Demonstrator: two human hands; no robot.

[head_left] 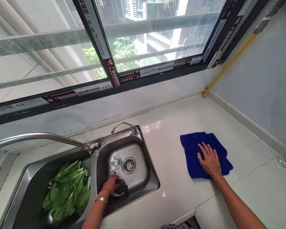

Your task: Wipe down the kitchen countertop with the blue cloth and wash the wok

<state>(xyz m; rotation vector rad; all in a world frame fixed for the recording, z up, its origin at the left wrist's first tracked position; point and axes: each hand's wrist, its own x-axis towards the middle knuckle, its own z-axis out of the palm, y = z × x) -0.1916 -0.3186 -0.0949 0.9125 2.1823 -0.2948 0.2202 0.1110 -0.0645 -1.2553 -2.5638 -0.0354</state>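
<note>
Nearest the camera, the right forearm (238,200) leads to the right hand (209,160), flat with fingers spread on a blue cloth (191,156) right of the small basin (140,159); the cloth looks light and soft — pinch a corner. Inside the basin, the left hand (111,185) curls over a dark bundle (122,188) — probably limp, slippery, best gathered whole.

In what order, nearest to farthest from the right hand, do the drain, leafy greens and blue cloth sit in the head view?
1. Blue cloth, under the right hand.
2. Drain, in the right basin.
3. Leafy greens, in the left basin.
</note>
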